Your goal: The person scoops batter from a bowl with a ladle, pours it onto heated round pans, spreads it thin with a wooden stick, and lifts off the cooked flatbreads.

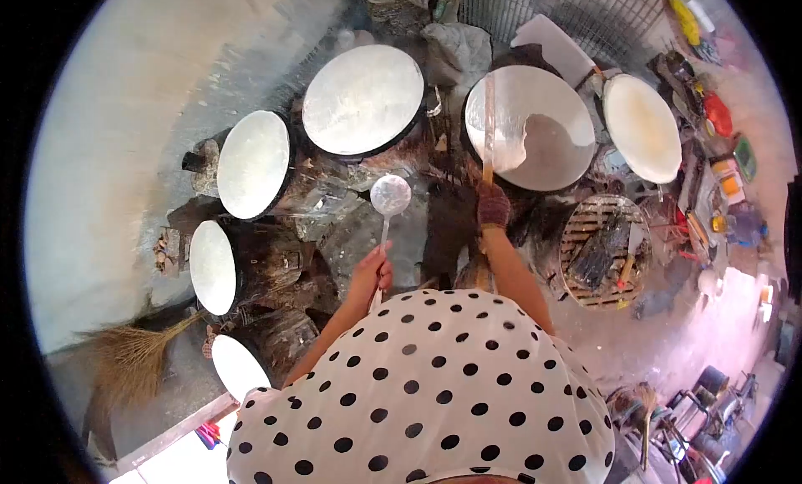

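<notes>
My left hand (373, 272) is closed round the handle of a metal ladle (390, 196), whose round bowl points forward. My right hand (494, 207), in a dark glove, grips a long flat wooden stick (489, 125) that reaches across a large round pan (555, 137). White batter covers part of that pan's left side, and the rest of its surface looks grey. To the left is another large round pan (363, 100) with a white surface. At the right, a round pan (642, 128) holds a pale layer, yellowish in the middle.
More white round pans stand at left (254, 165), (212, 267) and lower left (239, 365). A straw broom (138, 359) lies beyond them. A slatted round basket (576, 271) with tools is at right. Cluttered items line the right wall.
</notes>
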`<state>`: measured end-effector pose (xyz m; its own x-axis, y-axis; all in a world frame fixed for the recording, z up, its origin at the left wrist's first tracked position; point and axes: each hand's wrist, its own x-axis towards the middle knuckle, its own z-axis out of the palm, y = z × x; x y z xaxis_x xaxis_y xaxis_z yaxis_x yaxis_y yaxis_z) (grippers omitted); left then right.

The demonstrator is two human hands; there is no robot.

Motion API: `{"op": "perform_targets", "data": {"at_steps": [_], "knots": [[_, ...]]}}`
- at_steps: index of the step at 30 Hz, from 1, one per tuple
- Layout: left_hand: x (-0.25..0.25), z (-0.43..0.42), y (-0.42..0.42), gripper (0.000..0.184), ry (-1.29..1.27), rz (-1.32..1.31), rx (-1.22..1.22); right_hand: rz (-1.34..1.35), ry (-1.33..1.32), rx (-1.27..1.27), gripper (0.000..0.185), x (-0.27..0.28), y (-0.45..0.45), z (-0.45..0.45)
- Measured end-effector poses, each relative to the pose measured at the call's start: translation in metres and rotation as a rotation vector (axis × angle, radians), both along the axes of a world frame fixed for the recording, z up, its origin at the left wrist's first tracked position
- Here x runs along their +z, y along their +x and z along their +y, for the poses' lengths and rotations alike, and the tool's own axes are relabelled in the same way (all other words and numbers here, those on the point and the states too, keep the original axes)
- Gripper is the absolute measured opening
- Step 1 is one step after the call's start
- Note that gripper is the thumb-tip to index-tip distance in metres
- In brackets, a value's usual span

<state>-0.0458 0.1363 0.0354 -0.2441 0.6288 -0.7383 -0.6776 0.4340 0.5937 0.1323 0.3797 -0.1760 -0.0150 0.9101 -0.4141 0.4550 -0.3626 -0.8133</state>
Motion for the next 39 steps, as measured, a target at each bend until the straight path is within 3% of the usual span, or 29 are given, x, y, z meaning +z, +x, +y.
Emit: {"op": "perform_targets", "data": {"at_steps": [5, 7, 11, 13, 15, 16, 17, 20, 24, 29, 31, 33, 34, 36, 39], "knots": [[-0.014, -0.047, -0.034, 0.046, 0.029, 0.019, -0.029, 0.044, -0.056, -0.147, 0.031, 0.010, 0.019, -0.024], [-0.011, -0.065, -0.043, 0.044, 0.012, 0.052, -0.032, -0.062, -0.004, -0.104, 0.029, 0.002, -0.004, -0.021], [-0.006, -0.084, -0.058, 0.044, -0.034, 0.082, 0.016, -0.835, 0.308, 0.424, 0.027, -0.046, -0.088, -0.005], [-0.001, -0.092, -0.063, 0.045, -0.015, 0.075, 0.021, -0.946, 0.372, 0.504, 0.027, -0.040, -0.096, -0.011], [-0.004, -0.098, -0.071, 0.045, -0.002, 0.058, 0.031, -0.419, 0.215, 0.095, 0.031, -0.016, -0.064, -0.030], [-0.007, -0.100, -0.074, 0.046, 0.003, 0.036, 0.057, 0.118, 0.059, -0.281, 0.036, 0.000, -0.047, -0.037], [-0.011, -0.100, -0.077, 0.043, 0.021, 0.136, -0.019, 0.061, 0.024, -0.323, 0.044, -0.006, -0.026, -0.032], [-0.014, -0.092, -0.079, 0.043, 0.083, 0.121, -0.045, -0.087, -0.143, -0.323, 0.045, 0.047, 0.028, -0.041], [-0.018, -0.079, -0.075, 0.043, 0.121, 0.049, -0.014, -0.081, -0.049, -0.347, 0.047, 0.028, 0.065, -0.030], [-0.012, -0.066, -0.066, 0.038, 0.075, 0.120, -0.074, -0.342, 0.142, 0.032, 0.043, 0.010, 0.014, -0.025], [-0.017, -0.061, -0.064, 0.039, 0.137, 0.073, -0.102, -0.382, 0.184, 0.111, 0.042, -0.022, 0.028, -0.015], [-0.015, -0.053, -0.059, 0.039, 0.127, 0.100, -0.102, -0.430, 0.137, 0.290, 0.054, -0.084, 0.093, -0.013], [-0.014, -0.052, -0.054, 0.040, 0.118, 0.118, -0.108, -0.430, 0.126, 0.287, 0.054, -0.071, 0.109, -0.019], [-0.015, -0.040, -0.043, 0.039, 0.099, 0.096, -0.082, -0.150, -0.074, -0.016, 0.055, -0.008, 0.143, -0.020], [-0.018, -0.021, -0.025, 0.038, 0.086, 0.069, -0.035, -0.271, -0.094, -0.048, 0.053, 0.052, 0.162, 0.001]]}}
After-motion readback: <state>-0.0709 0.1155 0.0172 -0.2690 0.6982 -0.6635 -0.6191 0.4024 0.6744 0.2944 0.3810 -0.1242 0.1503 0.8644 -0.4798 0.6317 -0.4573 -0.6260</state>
